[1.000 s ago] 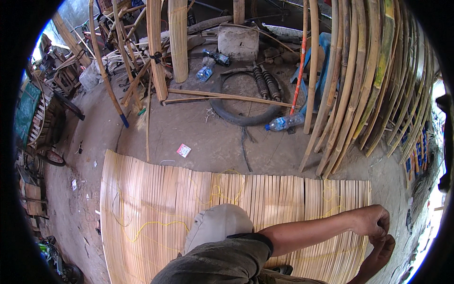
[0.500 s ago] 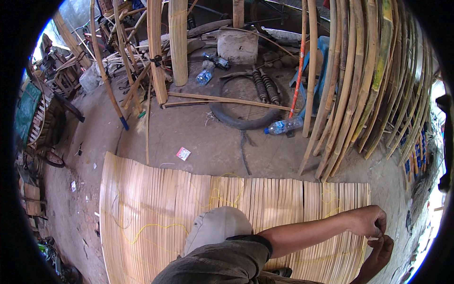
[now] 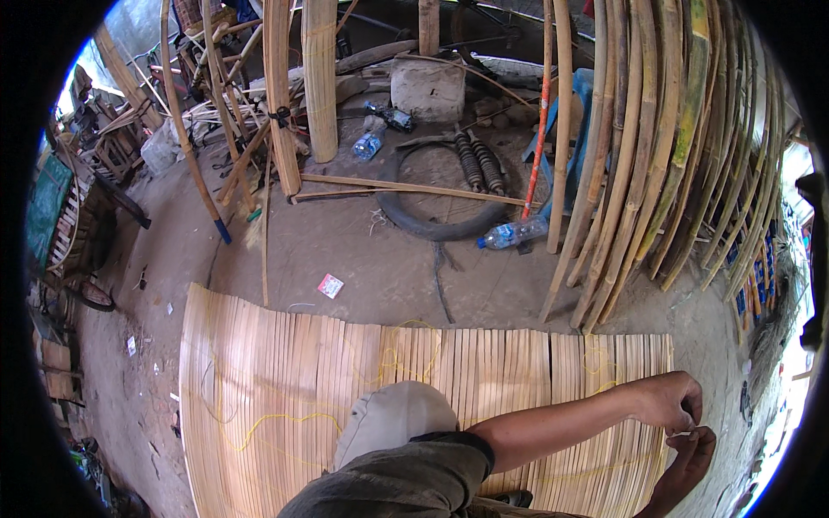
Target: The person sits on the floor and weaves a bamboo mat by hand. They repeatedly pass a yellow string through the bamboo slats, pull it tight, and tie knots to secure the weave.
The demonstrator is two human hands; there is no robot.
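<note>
Both hands (image 3: 682, 423) pinch yellow cord (image 3: 596, 470) at the bamboo mat's (image 3: 484, 371) edge, poles (image 3: 656, 173) beyond.

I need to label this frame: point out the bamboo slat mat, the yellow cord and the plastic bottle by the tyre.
bamboo slat mat (image 3: 285, 380): head view, bare slats left of centre.
yellow cord (image 3: 289, 418): head view, loop lying on the mat.
plastic bottle (image 3: 514, 233): head view, middle of its clear body.
</note>
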